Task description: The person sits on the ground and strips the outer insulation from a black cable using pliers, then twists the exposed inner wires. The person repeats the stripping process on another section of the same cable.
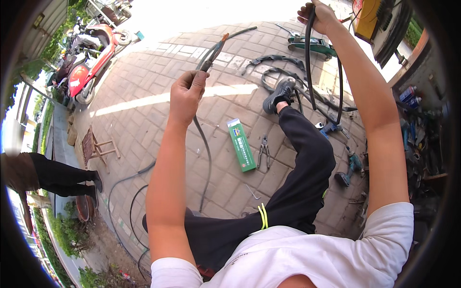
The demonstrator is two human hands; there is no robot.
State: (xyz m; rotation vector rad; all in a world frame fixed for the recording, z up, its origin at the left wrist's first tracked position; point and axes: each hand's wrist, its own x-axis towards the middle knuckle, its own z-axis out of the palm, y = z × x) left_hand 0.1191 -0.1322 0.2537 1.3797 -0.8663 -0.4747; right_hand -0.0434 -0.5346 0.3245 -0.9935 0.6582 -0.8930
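My left hand [189, 95] pinches a dark electrical cable [207, 65] near its end. Beyond the fingertips, its jacket is stripped and the inner wires [218, 48] stand up, with bare copper at the tip. Below the fist, a length of cable [206, 144] drops toward the paving. Up at the right, my right hand [318, 18] is closed around a black cable or hose [308, 61]; one end hangs free, and another stretch falls beside my forearm. Between my legs lie a green printed box [242, 145], combination pliers [264, 151] and a hex key [253, 192].
More black cable [284, 72] coils around my shoe. A green floor jack [311, 46], a blue power tool [330, 129] and a cordless drill [350, 167] lie rightward. Leftward are a folding stool [97, 145], a standing person [61, 174] and a red scooter [93, 63].
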